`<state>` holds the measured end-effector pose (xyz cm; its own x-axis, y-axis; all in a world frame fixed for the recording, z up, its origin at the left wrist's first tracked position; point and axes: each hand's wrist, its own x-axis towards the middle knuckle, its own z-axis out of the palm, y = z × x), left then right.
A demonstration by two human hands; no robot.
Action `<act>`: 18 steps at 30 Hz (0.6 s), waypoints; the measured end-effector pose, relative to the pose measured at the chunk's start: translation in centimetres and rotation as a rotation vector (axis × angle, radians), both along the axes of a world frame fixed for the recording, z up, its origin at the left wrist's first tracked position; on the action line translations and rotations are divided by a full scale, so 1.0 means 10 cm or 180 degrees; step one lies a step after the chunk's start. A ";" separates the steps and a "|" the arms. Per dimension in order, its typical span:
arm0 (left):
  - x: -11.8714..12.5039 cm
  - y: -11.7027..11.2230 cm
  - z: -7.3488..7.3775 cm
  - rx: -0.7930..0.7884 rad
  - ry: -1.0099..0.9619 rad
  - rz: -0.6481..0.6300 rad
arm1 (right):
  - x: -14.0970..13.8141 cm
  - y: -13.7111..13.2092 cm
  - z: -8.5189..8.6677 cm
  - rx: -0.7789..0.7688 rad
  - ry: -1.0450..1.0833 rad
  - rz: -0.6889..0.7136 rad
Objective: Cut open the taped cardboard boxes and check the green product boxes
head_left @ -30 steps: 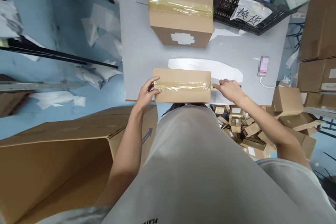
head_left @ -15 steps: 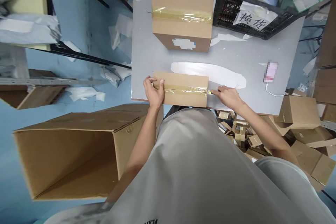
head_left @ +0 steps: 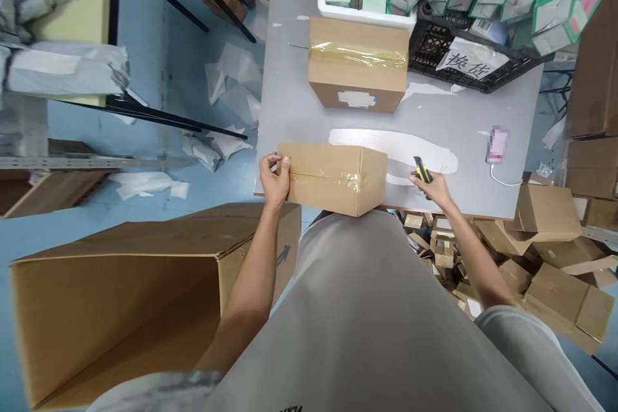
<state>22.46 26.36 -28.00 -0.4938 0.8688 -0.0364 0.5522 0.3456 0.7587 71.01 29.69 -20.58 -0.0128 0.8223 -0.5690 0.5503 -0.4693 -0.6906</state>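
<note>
A cardboard box (head_left: 321, 190) taped along its top sits at the table's near edge, turned so that its right end shows. My left hand (head_left: 275, 179) is closed on the box's left end, thumb on the top face. To the right of the box, apart from it, my right hand (head_left: 434, 189) holds a black and yellow utility knife (head_left: 423, 170), its tip pointing up and left. The tape over the box's top seam looks slit for much of its length, with shiny tape still showing near the right corner.
Behind stands another taped carton (head_left: 358, 67). A white bin (head_left: 367, 15) and a black crate (head_left: 429, 45) hold green-and-white boxes. A phone-like pink item (head_left: 497, 145) with a cable lies right. A large open carton (head_left: 130, 315) is at left; small cartons (head_left: 444, 248) pile below the table.
My right hand has moved right, off the box's right end, and the knife now shows clear of the cardboard. The box has turned, bringing its right end face into view.
</note>
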 end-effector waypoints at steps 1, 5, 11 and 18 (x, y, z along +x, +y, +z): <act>-0.09 0.00 -0.02 -0.0040 -0.0024 0.0076 | -0.19 -0.06 -0.11 -0.0294 0.0231 -0.0320; -0.29 -0.03 -0.11 -0.0103 -0.0028 0.0310 | -0.93 -0.30 -0.30 -0.0723 0.0918 -0.1009; -0.09 0.04 -0.30 -0.0192 -0.0482 0.0255 | -1.11 -0.39 0.19 -0.0256 0.0803 -0.1563; 0.77 0.26 -0.67 -0.1030 -0.1870 -0.0575 | -0.82 -0.11 0.77 0.0566 -0.0072 -0.1515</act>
<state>30.15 28.93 -34.70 -0.1615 0.8359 -0.5246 0.1519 0.5463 0.8237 62.86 28.56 -12.89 0.3977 0.8181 -0.4155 0.3197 -0.5480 -0.7729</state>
